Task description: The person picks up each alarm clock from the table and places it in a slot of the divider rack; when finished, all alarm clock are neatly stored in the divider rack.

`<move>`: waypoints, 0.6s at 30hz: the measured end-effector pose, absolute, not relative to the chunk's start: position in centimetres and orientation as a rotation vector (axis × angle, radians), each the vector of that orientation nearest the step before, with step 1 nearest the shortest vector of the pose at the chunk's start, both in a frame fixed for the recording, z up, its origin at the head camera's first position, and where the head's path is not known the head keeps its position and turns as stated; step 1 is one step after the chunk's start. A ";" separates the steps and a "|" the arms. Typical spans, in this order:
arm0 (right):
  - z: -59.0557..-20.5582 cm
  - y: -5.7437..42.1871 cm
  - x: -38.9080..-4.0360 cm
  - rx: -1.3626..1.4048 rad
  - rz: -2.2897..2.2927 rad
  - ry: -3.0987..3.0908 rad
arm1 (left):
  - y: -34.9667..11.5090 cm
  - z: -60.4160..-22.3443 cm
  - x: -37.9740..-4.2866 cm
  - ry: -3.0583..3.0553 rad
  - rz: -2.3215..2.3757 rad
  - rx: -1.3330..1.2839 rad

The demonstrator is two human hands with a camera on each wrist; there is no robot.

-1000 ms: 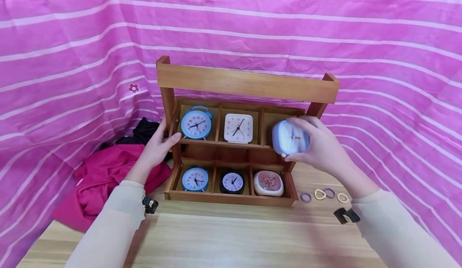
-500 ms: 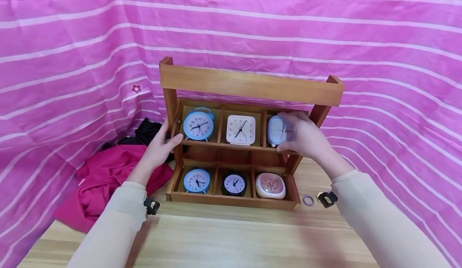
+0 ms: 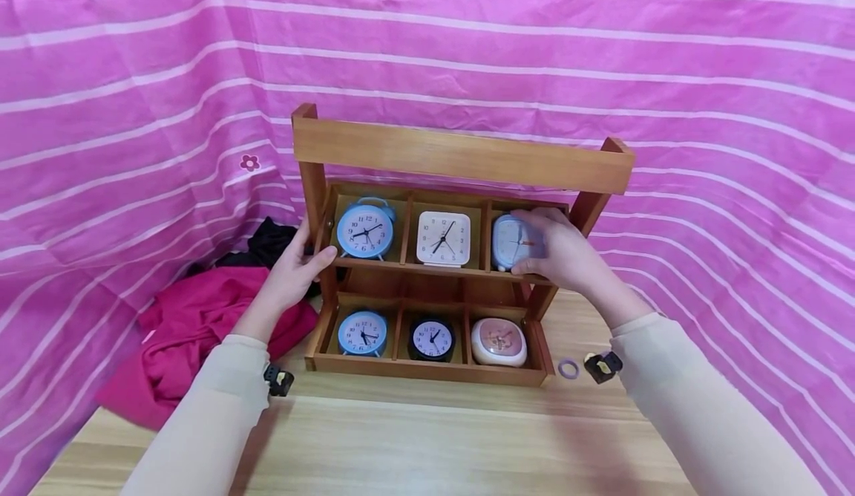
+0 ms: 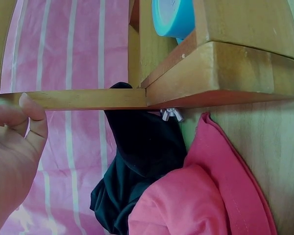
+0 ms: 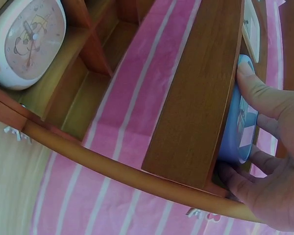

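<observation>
A two-tier wooden rack [image 3: 461,156] with compartments stands on the table. My right hand [image 3: 568,249] holds a light-blue alarm clock [image 3: 510,240] in the upper right compartment, thumb at its lower edge and fingers along its side. In the right wrist view the thumb and fingertips lie on that blue clock [image 5: 232,127]. My left hand [image 3: 294,267] grips the rack's left side, its thumb at the upper tier's front corner. A round blue twin-bell-style clock [image 3: 364,232] and a square white clock [image 3: 444,239] fill the other upper compartments.
The lower tier holds a blue clock [image 3: 362,333], a black clock [image 3: 431,339] and a white-and-pink clock [image 3: 499,341]. Red cloth [image 3: 194,333] and black cloth [image 3: 274,242] lie left. A purple ring [image 3: 568,368] lies right. Pink striped fabric [image 3: 427,50] hangs behind.
My right hand has moved left, bringing the light-blue clock into the upper right compartment, and still holds it there. My left hand keeps its grip on the rack.
</observation>
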State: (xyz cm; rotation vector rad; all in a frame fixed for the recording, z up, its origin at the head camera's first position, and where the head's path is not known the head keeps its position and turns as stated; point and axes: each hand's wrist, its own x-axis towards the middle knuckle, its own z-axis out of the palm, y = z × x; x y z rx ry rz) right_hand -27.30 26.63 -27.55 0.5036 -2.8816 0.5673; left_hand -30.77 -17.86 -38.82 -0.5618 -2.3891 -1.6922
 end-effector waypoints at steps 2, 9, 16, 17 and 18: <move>-27.8 26.6 -27.4 0.487 0.575 -2.884 | -18.0 -39.0 -30.7 -2.400 -1.688 -0.555; -28.5 26.6 -27.0 0.532 0.554 -2.829 | -18.0 -39.2 -30.8 -2.395 -1.689 -0.553; -30.3 26.5 -21.9 0.646 0.546 -2.581 | -17.8 -38.6 -29.8 -2.456 -1.594 -0.535; -30.7 26.5 -20.8 0.666 0.546 -2.555 | -17.9 -38.5 -29.3 -2.471 -1.537 -0.528; -31.2 26.5 -19.8 0.686 0.545 -2.529 | -17.9 -38.3 -28.5 -2.479 -1.477 -0.515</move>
